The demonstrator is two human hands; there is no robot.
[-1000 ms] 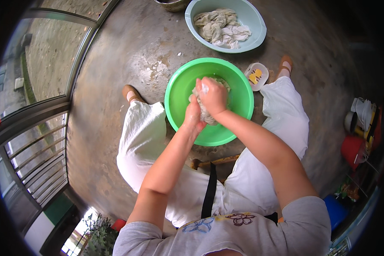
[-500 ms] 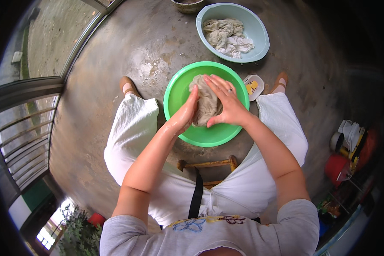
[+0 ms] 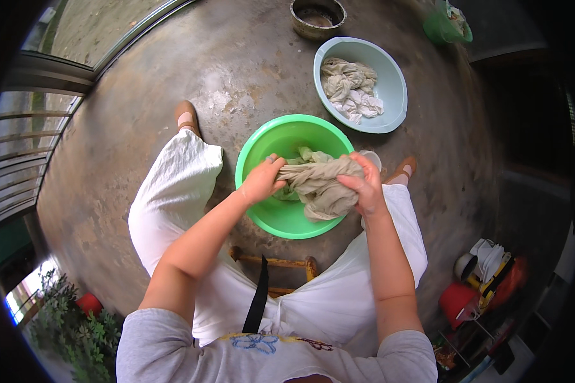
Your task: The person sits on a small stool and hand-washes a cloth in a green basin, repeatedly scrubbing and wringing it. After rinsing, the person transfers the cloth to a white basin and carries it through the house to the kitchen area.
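Held cloth (image 3: 324, 186) over basin (image 3: 287, 222) in closed left hand (image 3: 262, 180) and looser, pinching right hand (image 3: 367, 188); seemed best kept centred there, evenly taut.

The person's left hand (image 3: 262, 181) grips one end of a beige cloth (image 3: 322, 182) above the green basin (image 3: 284, 220); the right hand (image 3: 366, 185) holds the other end by the basin's right edge. Beyond its far right edge, a pale blue basin (image 3: 391, 105) on the floor (image 3: 121, 166) holds crumpled clothes (image 3: 348, 86).
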